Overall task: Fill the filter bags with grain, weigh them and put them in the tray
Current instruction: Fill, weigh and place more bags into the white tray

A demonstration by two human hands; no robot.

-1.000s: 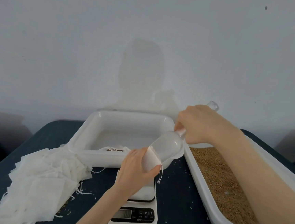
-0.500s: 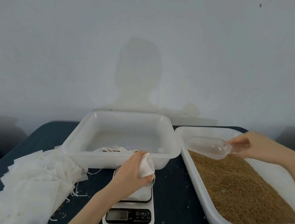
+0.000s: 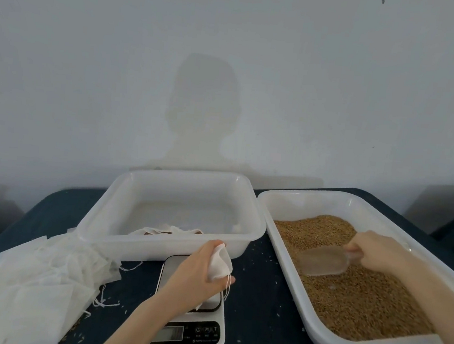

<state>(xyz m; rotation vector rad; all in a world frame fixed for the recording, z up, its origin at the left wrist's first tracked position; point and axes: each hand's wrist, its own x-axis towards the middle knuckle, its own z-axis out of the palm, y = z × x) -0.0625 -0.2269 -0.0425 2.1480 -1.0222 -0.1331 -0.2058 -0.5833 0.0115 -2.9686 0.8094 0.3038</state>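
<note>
Left hand (image 3: 193,274) fingers curled round filter bag (image 3: 219,264) above scale (image 3: 188,330) at 6 o'clock, right hand (image 3: 378,252) gripping clear scoop (image 3: 322,261) in grain (image 3: 352,290) at 3 o'clock.
</note>
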